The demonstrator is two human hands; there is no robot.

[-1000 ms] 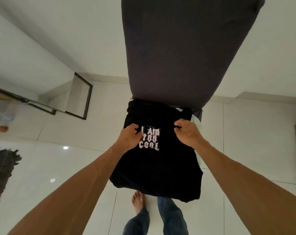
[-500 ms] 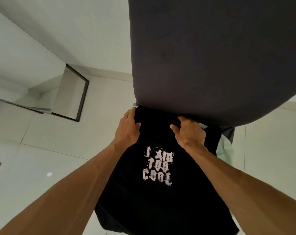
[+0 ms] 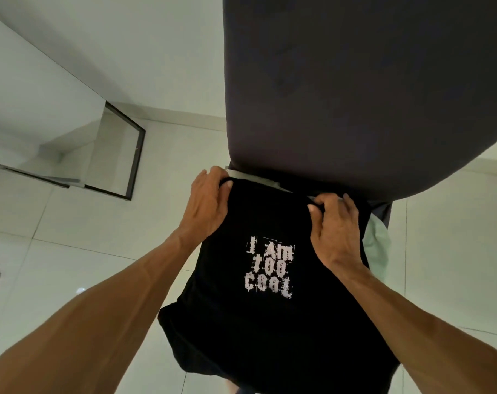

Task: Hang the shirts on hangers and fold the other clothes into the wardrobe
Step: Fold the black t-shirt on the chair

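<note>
The black shirt (image 3: 270,322) hung in front of the person, with its top edge up against a big dark grey pad (image 3: 355,95). No hanger or wardrobe showed, so I think this shirt's job was hardly begun. A pale green cloth (image 3: 376,251) peeked out behind it. The left hand (image 3: 207,206) and the right hand (image 3: 335,226) each gripped the top edge, with both arms stretched forward.

The black shirt (image 3: 241,331), whitish distressed lettering; charcoal fabric (image 3: 355,95) at one o'clock; pale-green cloth (image 3: 377,248) at three; white tiles (image 3: 70,217).
</note>
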